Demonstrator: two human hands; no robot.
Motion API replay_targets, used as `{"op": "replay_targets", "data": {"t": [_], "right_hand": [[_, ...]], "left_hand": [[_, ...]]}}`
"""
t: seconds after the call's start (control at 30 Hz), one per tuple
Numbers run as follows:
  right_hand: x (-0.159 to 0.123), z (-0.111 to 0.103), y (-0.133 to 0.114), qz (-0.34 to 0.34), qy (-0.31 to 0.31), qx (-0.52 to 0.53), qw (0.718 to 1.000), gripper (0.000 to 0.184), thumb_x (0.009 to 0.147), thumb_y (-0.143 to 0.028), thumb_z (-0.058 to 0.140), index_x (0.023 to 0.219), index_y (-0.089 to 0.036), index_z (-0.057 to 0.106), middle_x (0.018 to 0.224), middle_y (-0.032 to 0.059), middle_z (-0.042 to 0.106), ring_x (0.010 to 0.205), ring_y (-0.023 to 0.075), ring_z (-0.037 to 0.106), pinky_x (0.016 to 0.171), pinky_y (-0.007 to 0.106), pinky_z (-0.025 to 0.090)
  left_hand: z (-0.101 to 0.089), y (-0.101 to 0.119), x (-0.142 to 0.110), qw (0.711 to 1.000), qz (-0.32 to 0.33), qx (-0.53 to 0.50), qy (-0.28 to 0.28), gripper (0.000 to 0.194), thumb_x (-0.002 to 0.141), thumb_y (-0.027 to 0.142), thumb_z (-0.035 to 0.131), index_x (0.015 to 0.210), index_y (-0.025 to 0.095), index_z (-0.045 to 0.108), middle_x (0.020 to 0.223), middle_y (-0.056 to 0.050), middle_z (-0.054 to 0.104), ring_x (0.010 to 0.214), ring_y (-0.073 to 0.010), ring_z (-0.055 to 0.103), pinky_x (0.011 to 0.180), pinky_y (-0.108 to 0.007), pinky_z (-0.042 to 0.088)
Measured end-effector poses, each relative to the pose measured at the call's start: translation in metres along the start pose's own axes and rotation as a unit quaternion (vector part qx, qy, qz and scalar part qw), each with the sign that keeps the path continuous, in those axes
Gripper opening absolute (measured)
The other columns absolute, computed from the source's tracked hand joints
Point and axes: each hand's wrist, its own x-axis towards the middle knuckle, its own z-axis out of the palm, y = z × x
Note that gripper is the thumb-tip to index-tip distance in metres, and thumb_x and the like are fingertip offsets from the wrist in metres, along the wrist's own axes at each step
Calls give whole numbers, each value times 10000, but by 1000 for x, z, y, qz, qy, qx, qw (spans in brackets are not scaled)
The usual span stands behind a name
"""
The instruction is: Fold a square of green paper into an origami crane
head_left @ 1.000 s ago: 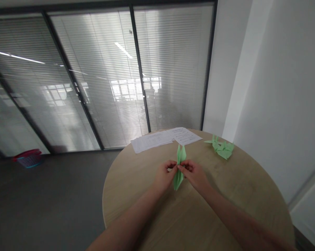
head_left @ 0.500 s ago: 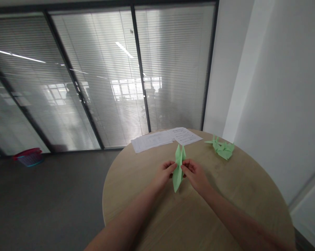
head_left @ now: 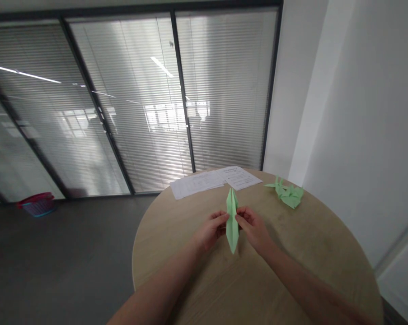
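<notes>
A light green folded origami paper [head_left: 232, 225], long and pointed at its near end, is held over the middle of the round table. On its left edge, my left hand [head_left: 212, 229] pinches it between thumb and fingers. My right hand [head_left: 254, 225] grips the opposite edge, thumb on the near face and fingers partly hidden behind. At the top, two narrow points stand close together with a fold line running down between them. Beyond my right hand lie several finished-looking green origami pieces [head_left: 289, 195] in a small pile.
Printed white sheets [head_left: 199, 184] lie at the far edge of the round wooden table [head_left: 163, 253]. Behind it stands a glass partition with blinds [head_left: 227, 90]; a white wall [head_left: 366, 135] rises on the right. A pink and blue basket [head_left: 38, 205] sits on the floor at left.
Between my hands the folded paper has turned slightly, its lower tip swinging right and its two upper points coming closer together. Both hands keep hold of it.
</notes>
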Motion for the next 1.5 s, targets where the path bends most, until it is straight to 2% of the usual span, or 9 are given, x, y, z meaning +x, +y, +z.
{"op": "replay_targets", "data": {"t": [0.2, 0.43, 0.57, 0.63, 0.7, 0.77, 0.9, 1.13, 1.5], "right_hand": [[2, -1, 3, 33, 6, 25, 999, 288, 769, -431, 666, 923, -196, 601, 823, 44, 685, 725, 214, 662, 646, 328, 531], [1, 0, 3, 43, 14, 32, 998, 404, 771, -384, 673, 1101, -232, 496, 828, 23, 727, 686, 219, 692, 625, 344, 567], [0, 0, -1, 62, 13, 40, 997, 459, 753, -374, 689, 1141, -244, 480, 790, 14, 731, 686, 235, 700, 636, 362, 574], [0, 0, -3, 70, 9, 42, 997, 504, 740, -368, 700, 1182, -240, 494, 786, 15, 733, 701, 242, 704, 649, 367, 573], [0, -1, -5, 76, -6, 49, 996, 513, 738, -369, 703, 1202, -228, 534, 814, 26, 740, 714, 238, 703, 653, 359, 569], [0, -1, -5, 78, -34, 59, 995, 439, 748, -383, 701, 1138, -205, 608, 871, 51, 748, 734, 226, 697, 652, 339, 559], [0, -2, -1, 84, -82, 58, 991, 340, 759, -438, 724, 968, -172, 692, 920, 86, 749, 753, 217, 686, 662, 331, 551], [3, -8, 7, 126, -103, 18, 986, 423, 741, -533, 742, 913, -147, 724, 809, 84, 740, 676, 195, 664, 640, 318, 527], [-1, -6, 0, 147, -114, -31, 982, 374, 744, -509, 741, 783, -141, 693, 696, 56, 693, 569, 145, 597, 552, 268, 467]], "left_hand": [[7, 2, 0, 988, 76, 97, 88, 389, 622, 422, 891, 728, 136, 649, 676, -4, 655, 627, -137, 611, 666, -272, 504], [4, 3, 3, 976, 127, 143, 107, 450, 629, 447, 881, 863, 144, 643, 680, -4, 671, 611, -151, 631, 616, -269, 505], [2, 3, 3, 984, 94, 127, 86, 573, 631, 434, 884, 1065, 142, 650, 765, -37, 723, 670, -192, 678, 675, -318, 539], [1, 4, 3, 989, 59, 122, 66, 533, 635, 444, 876, 1012, 119, 687, 838, -81, 745, 716, -210, 694, 712, -334, 545], [0, 4, 2, 990, 41, 119, 70, 457, 612, 448, 885, 864, 112, 704, 815, -87, 741, 704, -205, 687, 706, -325, 541], [-1, 4, 1, 988, 39, 119, 92, 419, 581, 442, 900, 754, 125, 686, 738, -63, 721, 653, -184, 664, 666, -305, 529], [-1, 5, 1, 983, 42, 142, 111, 399, 581, 449, 895, 697, 142, 668, 688, -46, 701, 614, -168, 639, 624, -290, 509], [-6, 8, 3, 963, 59, 249, 88, 452, 693, 576, 784, 740, 135, 696, 694, -59, 700, 608, -172, 631, 590, -281, 477], [-5, 8, 3, 951, 97, 282, 85, 412, 730, 544, 775, 725, 136, 722, 634, -64, 686, 552, -164, 587, 534, -264, 444]]}}
